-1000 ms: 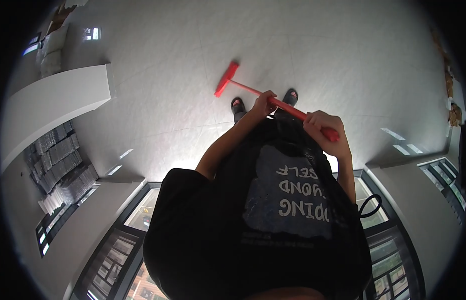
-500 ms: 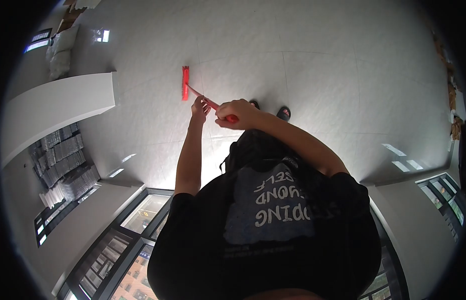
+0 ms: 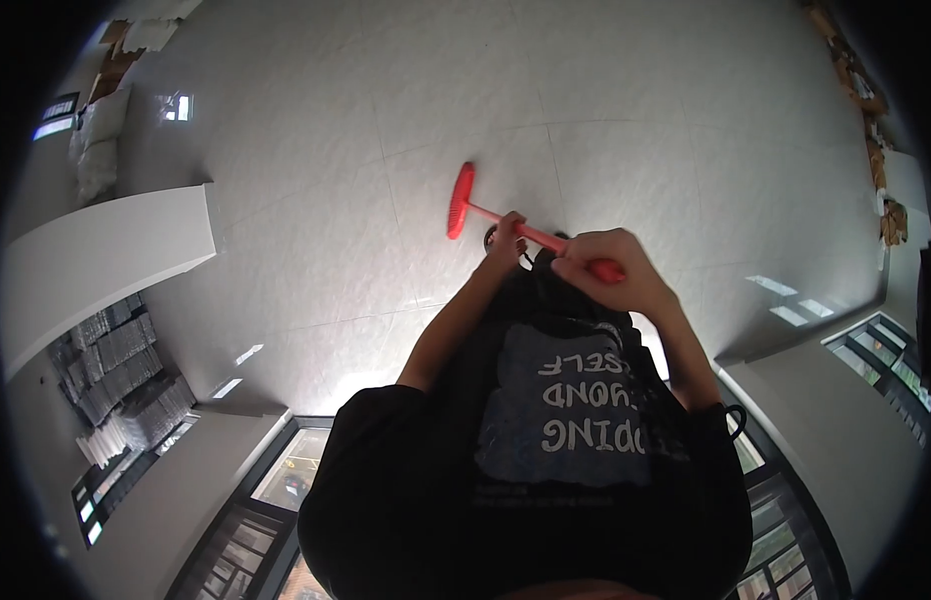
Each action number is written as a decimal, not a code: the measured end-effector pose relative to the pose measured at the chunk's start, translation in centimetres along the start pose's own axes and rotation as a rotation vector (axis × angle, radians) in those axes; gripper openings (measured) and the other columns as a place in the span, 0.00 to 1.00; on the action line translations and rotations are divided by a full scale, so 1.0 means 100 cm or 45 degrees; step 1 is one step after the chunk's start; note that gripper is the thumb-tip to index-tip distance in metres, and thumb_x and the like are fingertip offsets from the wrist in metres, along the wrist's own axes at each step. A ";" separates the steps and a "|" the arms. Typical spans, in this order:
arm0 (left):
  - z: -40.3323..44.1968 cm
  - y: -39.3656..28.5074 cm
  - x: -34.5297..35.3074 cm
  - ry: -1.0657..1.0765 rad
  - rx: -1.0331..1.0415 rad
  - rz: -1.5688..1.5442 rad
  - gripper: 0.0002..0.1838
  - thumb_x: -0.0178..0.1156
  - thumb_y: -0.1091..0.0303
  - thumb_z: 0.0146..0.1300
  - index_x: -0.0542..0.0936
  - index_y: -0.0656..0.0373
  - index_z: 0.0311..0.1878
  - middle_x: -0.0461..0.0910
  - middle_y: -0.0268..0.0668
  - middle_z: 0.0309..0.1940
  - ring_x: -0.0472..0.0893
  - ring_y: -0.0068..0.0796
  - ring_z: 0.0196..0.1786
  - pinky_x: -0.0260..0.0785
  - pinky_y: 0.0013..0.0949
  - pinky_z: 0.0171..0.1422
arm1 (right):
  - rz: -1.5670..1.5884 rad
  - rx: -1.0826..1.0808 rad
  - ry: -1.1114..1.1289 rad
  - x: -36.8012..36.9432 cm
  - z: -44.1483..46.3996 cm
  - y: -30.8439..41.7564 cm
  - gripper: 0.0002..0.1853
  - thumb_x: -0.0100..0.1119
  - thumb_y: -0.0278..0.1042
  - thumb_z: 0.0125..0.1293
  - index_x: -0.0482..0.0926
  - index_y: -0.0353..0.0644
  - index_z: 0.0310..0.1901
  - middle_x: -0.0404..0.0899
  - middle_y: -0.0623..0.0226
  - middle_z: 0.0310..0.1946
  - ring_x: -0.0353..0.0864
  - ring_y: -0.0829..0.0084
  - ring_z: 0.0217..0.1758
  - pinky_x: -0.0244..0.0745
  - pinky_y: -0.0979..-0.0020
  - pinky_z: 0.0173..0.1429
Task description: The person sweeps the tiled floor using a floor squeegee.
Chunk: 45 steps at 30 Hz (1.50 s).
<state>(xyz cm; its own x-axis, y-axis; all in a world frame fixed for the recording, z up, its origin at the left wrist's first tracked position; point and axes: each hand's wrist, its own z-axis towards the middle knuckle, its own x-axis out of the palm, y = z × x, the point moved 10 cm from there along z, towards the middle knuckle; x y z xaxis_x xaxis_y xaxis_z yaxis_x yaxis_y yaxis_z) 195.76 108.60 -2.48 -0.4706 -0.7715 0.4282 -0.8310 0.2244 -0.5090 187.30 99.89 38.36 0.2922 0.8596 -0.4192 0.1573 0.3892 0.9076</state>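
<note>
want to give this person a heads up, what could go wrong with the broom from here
Two possible risks:
1. The broom head is close to the left foot, so a step forward might catch it and cause a stumble.
2. The handle runs back toward the body, with the right hand near its end and the left hand farther down; if the head snags, that end might jab the person.
</note>
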 end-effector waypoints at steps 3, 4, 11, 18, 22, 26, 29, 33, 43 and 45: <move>-0.007 -0.002 0.017 -0.022 -0.166 -0.076 0.12 0.68 0.59 0.43 0.72 0.48 0.22 0.63 0.27 0.19 0.60 0.22 0.18 0.54 0.24 0.22 | 0.013 0.056 -0.067 -0.021 -0.010 0.000 0.09 0.66 0.21 0.56 0.74 0.35 0.24 0.79 0.62 0.25 0.79 0.70 0.29 0.73 0.71 0.37; -0.012 -0.002 0.017 -0.063 -0.220 -0.094 0.12 0.68 0.59 0.43 0.74 0.48 0.23 0.64 0.27 0.20 0.61 0.21 0.20 0.54 0.24 0.23 | 0.027 0.065 -0.069 -0.021 -0.009 0.001 0.09 0.66 0.21 0.56 0.74 0.35 0.24 0.79 0.62 0.25 0.79 0.70 0.29 0.73 0.71 0.37; -0.009 -0.091 -0.052 -0.120 0.095 0.057 0.14 0.66 0.51 0.48 0.78 0.46 0.34 0.71 0.27 0.31 0.69 0.23 0.33 0.62 0.32 0.41 | 0.025 -0.059 0.003 0.012 0.021 0.018 0.11 0.67 0.31 0.58 0.73 0.39 0.26 0.79 0.66 0.28 0.79 0.65 0.33 0.73 0.68 0.42; -0.050 -0.144 -0.026 -0.237 0.418 0.062 0.17 0.59 0.46 0.57 0.71 0.45 0.41 0.70 0.28 0.36 0.71 0.29 0.41 0.64 0.37 0.46 | -0.177 -0.396 0.205 0.029 0.027 0.002 0.12 0.63 0.41 0.62 0.73 0.44 0.29 0.77 0.67 0.30 0.78 0.60 0.35 0.72 0.61 0.46; -0.033 -0.091 0.010 -0.310 0.277 -0.100 0.20 0.57 0.46 0.61 0.72 0.46 0.50 0.71 0.31 0.43 0.72 0.33 0.45 0.68 0.38 0.48 | -0.061 -0.354 0.181 0.013 0.020 -0.070 0.11 0.62 0.37 0.62 0.72 0.41 0.31 0.75 0.63 0.28 0.76 0.57 0.32 0.71 0.61 0.40; -0.028 -0.013 0.063 -0.328 0.013 0.131 0.29 0.57 0.51 0.65 0.68 0.52 0.65 0.71 0.35 0.58 0.79 0.35 0.47 0.73 0.39 0.50 | 0.111 -0.179 0.133 -0.029 -0.010 -0.190 0.07 0.62 0.33 0.61 0.75 0.41 0.33 0.73 0.60 0.26 0.72 0.56 0.29 0.69 0.64 0.37; -0.034 0.030 0.073 0.041 0.176 0.648 0.29 0.61 0.56 0.64 0.70 0.55 0.65 0.80 0.37 0.50 0.80 0.28 0.49 0.74 0.34 0.50 | 0.356 0.034 -0.063 -0.085 -0.069 -0.215 0.05 0.61 0.27 0.63 0.76 0.37 0.37 0.78 0.63 0.33 0.75 0.70 0.36 0.71 0.70 0.45; -0.081 0.072 0.031 -0.248 0.255 1.436 0.29 0.62 0.52 0.62 0.72 0.57 0.63 0.80 0.41 0.50 0.80 0.29 0.45 0.73 0.32 0.47 | 0.426 0.170 -0.069 -0.155 -0.123 -0.223 0.04 0.60 0.24 0.64 0.74 0.35 0.37 0.80 0.64 0.40 0.77 0.75 0.42 0.72 0.73 0.51; -0.180 0.168 -0.133 -0.813 -0.183 0.950 0.31 0.64 0.54 0.61 0.71 0.60 0.63 0.78 0.36 0.40 0.77 0.25 0.36 0.69 0.32 0.37 | 0.028 -0.105 0.090 -0.229 -0.081 -0.092 0.08 0.63 0.29 0.63 0.74 0.36 0.31 0.78 0.64 0.25 0.73 0.75 0.28 0.67 0.72 0.35; -0.163 0.140 -0.118 -0.863 0.201 1.067 0.28 0.63 0.57 0.62 0.73 0.61 0.61 0.81 0.38 0.42 0.79 0.27 0.41 0.72 0.31 0.43 | 0.188 -0.164 0.133 -0.210 -0.057 -0.084 0.09 0.61 0.27 0.64 0.73 0.36 0.28 0.76 0.67 0.24 0.72 0.78 0.28 0.68 0.73 0.36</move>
<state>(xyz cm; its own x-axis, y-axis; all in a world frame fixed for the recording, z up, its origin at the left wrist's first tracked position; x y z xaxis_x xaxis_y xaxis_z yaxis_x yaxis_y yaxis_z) 184.82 130.55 -2.52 -0.5685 -0.5877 -0.5757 -0.2519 0.7905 -0.5583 174.44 80.47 39.63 0.2029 0.9373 -0.2832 -0.0037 0.2900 0.9570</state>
